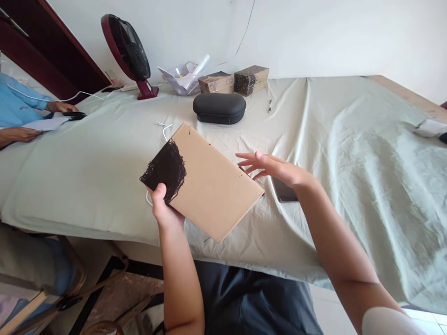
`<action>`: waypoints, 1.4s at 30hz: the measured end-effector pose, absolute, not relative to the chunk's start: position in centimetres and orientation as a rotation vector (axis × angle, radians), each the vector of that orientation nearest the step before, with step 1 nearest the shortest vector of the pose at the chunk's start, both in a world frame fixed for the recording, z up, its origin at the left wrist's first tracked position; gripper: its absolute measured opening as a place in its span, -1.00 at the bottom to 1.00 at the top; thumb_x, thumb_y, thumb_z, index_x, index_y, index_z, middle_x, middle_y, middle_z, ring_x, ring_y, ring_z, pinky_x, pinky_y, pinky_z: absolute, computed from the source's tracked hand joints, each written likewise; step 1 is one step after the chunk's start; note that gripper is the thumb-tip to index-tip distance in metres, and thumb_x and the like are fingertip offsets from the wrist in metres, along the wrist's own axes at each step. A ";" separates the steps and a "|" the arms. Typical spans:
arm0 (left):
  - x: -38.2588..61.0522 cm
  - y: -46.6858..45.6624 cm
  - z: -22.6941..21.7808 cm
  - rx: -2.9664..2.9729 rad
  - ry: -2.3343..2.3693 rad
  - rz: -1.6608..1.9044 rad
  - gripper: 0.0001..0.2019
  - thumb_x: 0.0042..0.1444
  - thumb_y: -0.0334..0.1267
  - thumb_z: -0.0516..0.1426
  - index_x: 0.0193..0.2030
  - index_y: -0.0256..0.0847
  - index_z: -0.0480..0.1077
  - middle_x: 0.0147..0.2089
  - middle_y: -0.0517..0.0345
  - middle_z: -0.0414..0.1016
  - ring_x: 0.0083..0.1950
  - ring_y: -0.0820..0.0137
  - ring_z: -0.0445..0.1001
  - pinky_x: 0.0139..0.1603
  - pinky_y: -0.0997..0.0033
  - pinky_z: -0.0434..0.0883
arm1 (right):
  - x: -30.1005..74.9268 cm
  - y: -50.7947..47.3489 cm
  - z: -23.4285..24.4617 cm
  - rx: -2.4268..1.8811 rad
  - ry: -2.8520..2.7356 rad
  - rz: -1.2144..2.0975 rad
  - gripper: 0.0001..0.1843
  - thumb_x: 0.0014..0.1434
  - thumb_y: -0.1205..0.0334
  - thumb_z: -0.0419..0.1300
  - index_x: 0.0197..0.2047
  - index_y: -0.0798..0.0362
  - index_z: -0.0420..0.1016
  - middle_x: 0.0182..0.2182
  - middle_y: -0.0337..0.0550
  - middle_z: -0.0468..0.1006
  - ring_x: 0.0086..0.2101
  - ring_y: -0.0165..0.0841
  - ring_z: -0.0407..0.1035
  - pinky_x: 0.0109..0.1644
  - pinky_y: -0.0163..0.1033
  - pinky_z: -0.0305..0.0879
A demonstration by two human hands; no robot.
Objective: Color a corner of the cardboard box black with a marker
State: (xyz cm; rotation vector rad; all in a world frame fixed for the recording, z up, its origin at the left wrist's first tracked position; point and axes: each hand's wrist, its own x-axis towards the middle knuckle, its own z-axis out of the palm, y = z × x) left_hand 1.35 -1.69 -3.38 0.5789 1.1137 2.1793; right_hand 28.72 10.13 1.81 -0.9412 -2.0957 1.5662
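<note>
Pale green cloth-covered table (349,153) spans the view. A flat rectangular brown cardboard sheet (213,186), one corner blackened with scribble, is held tilted above the near table edge. The left forearm rises from below; the left hand (164,209) clamps the sheet's lower-left edge, thumb on top beside the black patch. The right arm reaches in from the lower right. The right hand (272,168) hovers just beside the sheet's right corner, fingers spread, holding nothing, above a dark flat device (284,191) on the cloth.

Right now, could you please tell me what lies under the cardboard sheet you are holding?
A white cable on the green cloth shows past the cardboard sheet's top edge and again beside the left hand; whatever lies between is covered.
</note>
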 end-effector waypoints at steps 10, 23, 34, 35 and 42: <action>0.1 -0.9 -3.8 1.008 1.160 2.153 -0.38 -0.12 -0.10 0.39 0.13 -0.08 0.40 0.08 0.09 0.54 0.04 0.26 0.54 0.04 0.29 0.50 | 24.3 9.1 -8.0 -1.807 -2.445 0.278 -0.61 0.53 0.08 0.10 0.18 0.19 0.50 0.16 0.32 0.56 0.20 0.07 0.42 0.21 0.01 0.32; 0.2 -2.1 -3.5 0.899 1.190 1.888 -0.38 -0.08 -0.11 0.43 0.16 -0.04 0.42 0.12 0.12 0.58 0.10 0.20 0.58 0.10 0.24 0.55 | 24.9 8.7 -8.4 -1.743 -2.517 0.225 -0.66 0.61 0.17 -0.11 0.14 0.11 0.44 0.03 0.13 0.64 0.02 -0.09 0.55 -0.04 -0.16 0.29; 0.0 -1.4 -5.0 0.731 1.195 1.773 -0.37 -0.08 -0.06 0.41 0.19 0.00 0.48 0.21 0.09 0.61 0.26 0.08 0.58 0.22 0.09 0.56 | 25.5 8.8 -8.0 -1.743 -2.536 0.276 -0.67 0.57 0.14 -0.08 0.07 0.02 0.49 -0.03 0.00 0.70 -0.16 -0.13 0.60 -0.26 -0.16 0.18; -0.1 -1.3 -5.1 0.742 1.185 1.773 -0.37 -0.07 -0.05 0.41 0.19 -0.01 0.48 0.23 0.07 0.60 0.28 0.07 0.57 0.22 0.08 0.56 | 25.5 8.9 -8.0 -1.761 -2.526 0.279 -0.67 0.57 0.14 -0.08 0.07 0.01 0.49 -0.04 0.01 0.70 -0.16 -0.11 0.60 -0.26 -0.16 0.18; -0.4 -1.2 -6.0 0.850 1.153 1.728 -0.54 0.06 0.02 0.34 0.06 -0.14 0.55 0.06 -0.09 0.69 0.28 -0.04 0.59 0.16 -0.01 0.58 | 25.8 9.0 -7.9 -1.900 -2.429 0.288 -0.66 0.58 0.16 -0.11 0.13 0.11 0.42 -0.01 0.20 0.69 -0.14 -0.01 0.62 -0.27 -0.14 0.16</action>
